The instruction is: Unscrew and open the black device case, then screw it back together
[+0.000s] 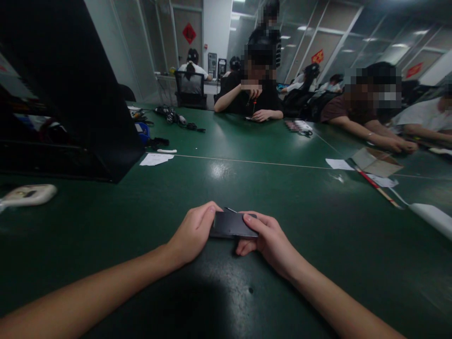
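A flat black rectangular case point(231, 224) is held just over the green table, between my two hands. My left hand point(197, 230) grips its left end, with the thumb along the edge. At the right end, my right hand point(263, 233) has its thumb on the top face and its fingers curled beneath. A thin metal rod point(230, 210) sticks out behind the case near my right fingers; what it belongs to is hidden. I cannot make out the exact kind of the case.
A large black open-framed cabinet point(70, 94) stands on the left of the green table point(169, 197), near a white device point(30, 194). Paper point(157, 159), cables point(171, 114) and an open cardboard box point(376, 161) lie farther off. Across the table a person point(233, 94) holds a screwdriver point(254, 104).
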A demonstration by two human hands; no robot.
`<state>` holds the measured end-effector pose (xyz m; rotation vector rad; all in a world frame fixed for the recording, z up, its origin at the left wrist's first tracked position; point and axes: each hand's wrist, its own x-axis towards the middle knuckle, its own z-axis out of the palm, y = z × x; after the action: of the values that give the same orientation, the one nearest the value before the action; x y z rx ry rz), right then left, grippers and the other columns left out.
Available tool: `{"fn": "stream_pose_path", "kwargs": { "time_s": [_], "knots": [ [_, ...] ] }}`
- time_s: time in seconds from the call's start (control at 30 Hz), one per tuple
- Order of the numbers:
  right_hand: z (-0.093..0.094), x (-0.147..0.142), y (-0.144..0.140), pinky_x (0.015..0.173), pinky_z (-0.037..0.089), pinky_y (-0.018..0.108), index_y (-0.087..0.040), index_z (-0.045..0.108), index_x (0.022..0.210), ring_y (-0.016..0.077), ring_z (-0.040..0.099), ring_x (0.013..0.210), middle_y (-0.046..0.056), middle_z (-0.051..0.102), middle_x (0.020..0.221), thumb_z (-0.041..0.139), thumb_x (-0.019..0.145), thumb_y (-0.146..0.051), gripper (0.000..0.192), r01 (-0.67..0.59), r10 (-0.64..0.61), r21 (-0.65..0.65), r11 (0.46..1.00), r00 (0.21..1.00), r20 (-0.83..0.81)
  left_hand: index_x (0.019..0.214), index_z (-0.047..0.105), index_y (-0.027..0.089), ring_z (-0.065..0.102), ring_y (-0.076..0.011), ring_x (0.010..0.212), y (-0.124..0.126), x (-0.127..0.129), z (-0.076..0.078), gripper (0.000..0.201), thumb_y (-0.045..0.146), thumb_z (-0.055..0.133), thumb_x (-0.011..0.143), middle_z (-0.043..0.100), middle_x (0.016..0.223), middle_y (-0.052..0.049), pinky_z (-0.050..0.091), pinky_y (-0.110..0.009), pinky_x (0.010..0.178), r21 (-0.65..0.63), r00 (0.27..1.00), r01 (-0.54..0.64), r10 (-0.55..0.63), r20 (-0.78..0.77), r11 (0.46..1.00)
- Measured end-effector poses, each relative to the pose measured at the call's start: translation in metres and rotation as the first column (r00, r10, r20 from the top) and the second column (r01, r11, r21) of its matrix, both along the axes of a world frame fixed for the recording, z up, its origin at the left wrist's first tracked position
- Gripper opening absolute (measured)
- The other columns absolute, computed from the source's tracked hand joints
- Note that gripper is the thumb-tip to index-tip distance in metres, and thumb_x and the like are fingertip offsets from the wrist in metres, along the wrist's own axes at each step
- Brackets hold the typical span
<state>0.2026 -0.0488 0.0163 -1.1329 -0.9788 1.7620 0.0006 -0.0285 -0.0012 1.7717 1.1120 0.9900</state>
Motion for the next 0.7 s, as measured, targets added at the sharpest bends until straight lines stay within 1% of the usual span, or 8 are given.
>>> {"fn": "stream_pose_path", "kwargs": {
  "time_s": [0.13,0.23,0.3,0.43,0.53,0.6,0.67,0.7],
  "knots": [
    [-0.001,-0.001,-0.002,0.057,0.061,0.028,-0.012,0.066,0.110,0.0184,0.073,0.055,0.005,0.073,0.066,0.076,0.082,-0.043,0.044,0.011,-0.011,-0.002,1.000,0.996,-0.089,0.107,0.068,0.017,0.065,-0.0229,0.107,0.000,0.000,0.002,0.039,0.036,0.034,0.106,0.072,0.110,-0.007,0.045,-0.035,0.097,0.029,0.994,0.055,-0.058,0.089,0.998],
    [-0.003,-0.002,-0.002,0.059,0.062,0.029,-0.012,0.067,0.113,0.0184,0.074,0.057,0.005,0.074,0.071,0.078,0.081,-0.043,0.046,-0.019,0.021,0.029,0.999,0.998,-0.061,0.109,0.068,0.018,0.066,-0.0238,0.106,0.001,-0.001,0.003,0.023,0.035,0.058,0.096,0.073,0.112,-0.008,0.048,-0.036,0.096,0.131,0.996,0.084,-0.088,0.028,0.988],
    [-0.005,-0.002,-0.002,0.058,0.062,0.028,-0.012,0.068,0.115,0.0179,0.074,0.056,0.005,0.075,0.072,0.078,0.081,-0.044,0.048,-0.058,0.057,0.050,0.997,0.998,0.015,0.105,0.070,0.018,0.068,-0.0235,0.100,0.003,-0.002,0.004,0.022,0.030,0.070,0.087,0.074,0.106,-0.008,0.050,-0.035,0.091,0.198,0.990,0.142,-0.137,-0.041,0.970],
    [-0.008,0.000,-0.003,0.046,0.055,0.024,-0.013,0.066,0.126,0.0177,0.071,0.051,0.003,0.073,0.067,0.071,0.084,-0.052,0.058,-0.117,0.103,0.078,0.990,0.980,0.168,0.105,0.074,0.018,0.069,-0.0222,0.101,0.006,-0.003,0.007,0.021,0.025,0.072,0.086,0.075,0.106,-0.008,0.051,-0.034,0.091,0.227,0.977,0.215,-0.209,-0.053,0.950],
    [-0.003,0.004,-0.003,0.034,0.043,0.023,-0.016,0.071,0.123,0.0137,0.060,0.037,0.002,0.071,0.065,0.061,0.091,-0.054,0.050,-0.192,0.108,0.162,0.968,0.901,0.419,0.106,0.075,0.018,0.070,-0.0213,0.102,0.005,-0.001,0.006,0.019,0.021,0.070,0.088,0.076,0.106,-0.007,0.052,-0.034,0.094,0.203,0.980,0.199,-0.193,-0.047,0.959],
    [0.005,0.008,-0.001,0.041,0.048,0.026,-0.021,0.077,0.109,0.0146,0.063,0.046,0.005,0.076,0.078,0.055,0.097,-0.048,0.038,-0.254,-0.021,0.370,0.894,0.800,0.600,0.104,0.077,0.019,0.071,-0.0207,0.100,0.004,0.002,0.005,0.018,0.019,0.067,0.089,0.077,0.105,-0.006,0.052,-0.033,0.094,0.190,0.983,0.186,-0.181,-0.042,0.964],
    [0.016,0.015,0.003,0.064,0.058,0.033,-0.023,0.080,0.097,0.0200,0.072,0.071,0.008,0.078,0.095,0.053,0.098,-0.041,0.032,-0.367,-0.215,0.580,0.727,0.680,0.701,0.102,0.077,0.019,0.071,-0.0208,0.099,0.004,0.004,0.003,0.017,0.019,0.066,0.089,0.078,0.104,-0.006,0.052,-0.034,0.094,0.190,0.985,0.172,-0.167,-0.043,0.967],
    [0.022,0.020,0.006,0.076,0.058,0.037,-0.023,0.079,0.096,0.0234,0.073,0.084,0.009,0.078,0.099,0.055,0.098,-0.039,0.029,-0.435,-0.294,0.622,0.651,0.611,0.735,0.103,0.078,0.019,0.071,-0.0210,0.098,0.003,0.005,0.002,0.018,0.019,0.066,0.090,0.078,0.104,-0.006,0.052,-0.034,0.094,0.194,0.986,0.166,-0.159,-0.051,0.967]
  ]
}}
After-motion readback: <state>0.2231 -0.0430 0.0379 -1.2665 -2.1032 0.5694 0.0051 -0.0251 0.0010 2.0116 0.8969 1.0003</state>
